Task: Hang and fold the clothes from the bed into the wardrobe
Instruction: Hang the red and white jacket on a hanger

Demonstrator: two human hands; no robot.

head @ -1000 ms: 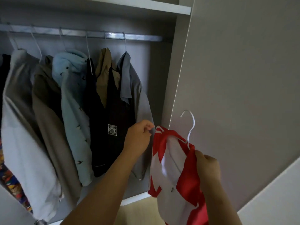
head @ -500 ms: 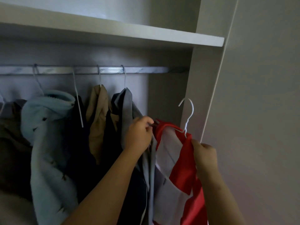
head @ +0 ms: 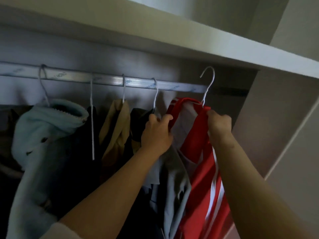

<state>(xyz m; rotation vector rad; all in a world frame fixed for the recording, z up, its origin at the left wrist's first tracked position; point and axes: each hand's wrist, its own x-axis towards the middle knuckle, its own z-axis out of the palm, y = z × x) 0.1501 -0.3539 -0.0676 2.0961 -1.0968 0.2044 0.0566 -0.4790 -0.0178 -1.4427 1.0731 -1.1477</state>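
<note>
A red and white jersey [head: 203, 185] hangs on a white wire hanger [head: 208, 87] that I hold up inside the wardrobe. The hanger's hook rises in front of the metal rail [head: 174, 87], near its right end, and is not over it. My left hand [head: 158, 133] grips the jersey's left shoulder, close beside the grey shirt [head: 174, 180] on the rail. My right hand [head: 219, 125] grips the jersey's right shoulder just under the hook.
Several garments hang on the rail to the left: a light blue fleece [head: 43, 135], a dark top [head: 82, 169], a tan jacket [head: 117, 128]. A white shelf [head: 189, 47] runs just above the rail. The wardrobe's side panel [head: 276, 118] stands at the right.
Both hands have lifted the jersey and hanger upward and into the wardrobe. The hook, earlier below the rail and by the side panel, is now level with the rail.
</note>
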